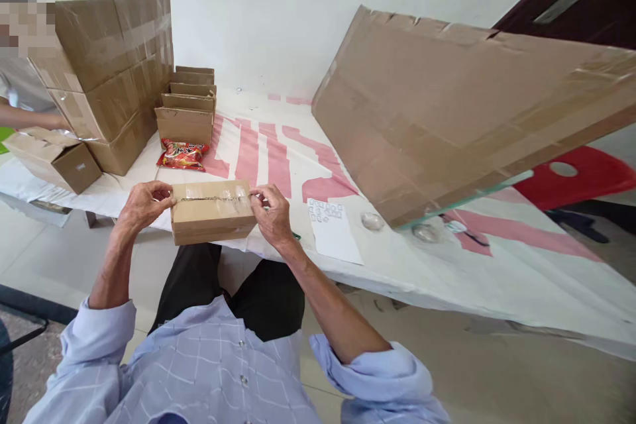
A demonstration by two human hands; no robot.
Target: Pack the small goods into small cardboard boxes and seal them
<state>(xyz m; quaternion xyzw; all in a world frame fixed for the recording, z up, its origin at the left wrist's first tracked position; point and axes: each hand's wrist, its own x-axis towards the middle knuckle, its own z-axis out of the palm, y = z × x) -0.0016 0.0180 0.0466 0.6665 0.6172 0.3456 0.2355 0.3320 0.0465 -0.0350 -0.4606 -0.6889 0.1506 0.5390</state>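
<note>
A small cardboard box (212, 220) lies at the front edge of the table, its top flaps meeting along a rough seam with shiny clear tape over part of it. My left hand (145, 204) has its fingertips pinched against the left end of that seam. At the opposite end, my right hand (274, 213) grips the right edge with bent fingers. Whether a strip of tape is between the fingertips is too small to make out. Just behind the box sits a red snack packet (183, 154), in front of a row of open cardboard boxes (185, 124).
Large taped cartons (112, 73) are stacked at the back left. Beside them a person's arm (34, 119) reaches toward another carton (54, 156). A big cardboard sheet (447, 112) leans at right. A printed paper (334, 232) and tape rolls (371, 220) lie on the table. A red stool (583, 175) stands beyond.
</note>
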